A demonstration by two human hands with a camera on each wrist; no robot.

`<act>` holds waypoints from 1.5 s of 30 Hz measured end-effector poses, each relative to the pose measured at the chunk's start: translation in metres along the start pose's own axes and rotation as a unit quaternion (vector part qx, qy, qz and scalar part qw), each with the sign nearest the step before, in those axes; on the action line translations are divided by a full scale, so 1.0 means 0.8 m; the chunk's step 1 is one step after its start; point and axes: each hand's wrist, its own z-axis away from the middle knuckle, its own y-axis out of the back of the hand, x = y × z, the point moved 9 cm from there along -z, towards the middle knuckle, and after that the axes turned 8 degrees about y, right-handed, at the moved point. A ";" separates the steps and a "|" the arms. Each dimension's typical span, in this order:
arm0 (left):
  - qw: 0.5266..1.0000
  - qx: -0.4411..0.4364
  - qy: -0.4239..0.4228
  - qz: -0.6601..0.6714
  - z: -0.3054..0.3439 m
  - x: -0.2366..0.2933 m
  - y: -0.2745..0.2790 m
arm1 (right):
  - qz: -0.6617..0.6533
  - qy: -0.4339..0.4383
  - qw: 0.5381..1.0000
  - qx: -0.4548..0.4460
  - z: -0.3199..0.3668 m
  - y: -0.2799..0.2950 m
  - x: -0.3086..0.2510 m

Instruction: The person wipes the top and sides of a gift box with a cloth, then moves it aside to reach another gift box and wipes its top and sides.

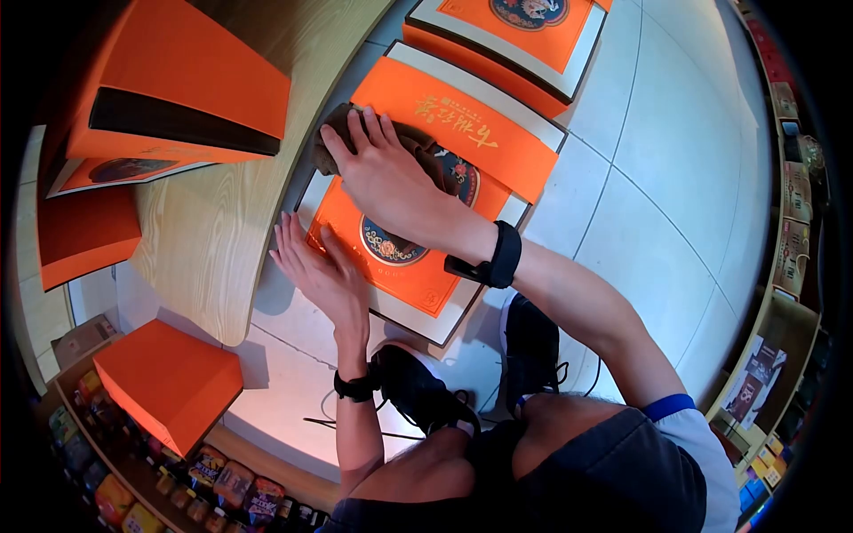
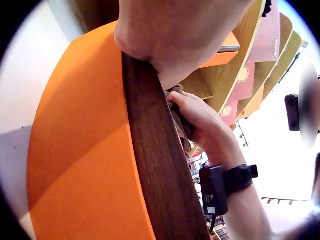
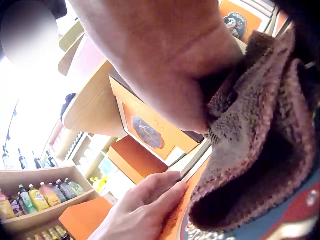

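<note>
An orange gift box (image 1: 404, 280) with a pale border and a round blue floral emblem lies in front of the person's feet. Across its far part runs an orange band (image 1: 533, 164) with gold characters. The right hand (image 1: 391, 182) holds a bunched brown cloth (image 1: 422, 147) against the box top, near its left edge; the cloth's loose folds (image 3: 250, 150) show large in the right wrist view. At the near left edge of the box, the left hand (image 1: 320, 275) has its fingers extended. In the left wrist view, that hand (image 2: 175, 35) overlaps the box's dark brown band (image 2: 155, 150).
A similar orange box (image 1: 498, 53) lies beyond. Left, a wooden tabletop (image 1: 204, 258) carries tall orange boxes (image 1: 195, 80). Another orange box (image 1: 169, 377) stands at lower left by shelves of packaged goods (image 1: 231, 480). Shelving (image 1: 773, 320) lines the right; shoes (image 1: 533, 342) stand close by.
</note>
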 end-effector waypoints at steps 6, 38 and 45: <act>1.000 0.000 -0.001 0.002 0.000 -0.001 0.000 | -0.002 0.007 1.000 0.008 0.003 0.003 -0.006; 1.000 0.001 0.000 0.014 0.001 -0.002 0.001 | -0.022 0.028 0.999 0.003 0.020 -0.006 -0.062; 0.999 -0.007 0.007 0.048 0.002 0.000 0.005 | -0.053 0.067 0.996 -0.023 0.024 0.003 -0.069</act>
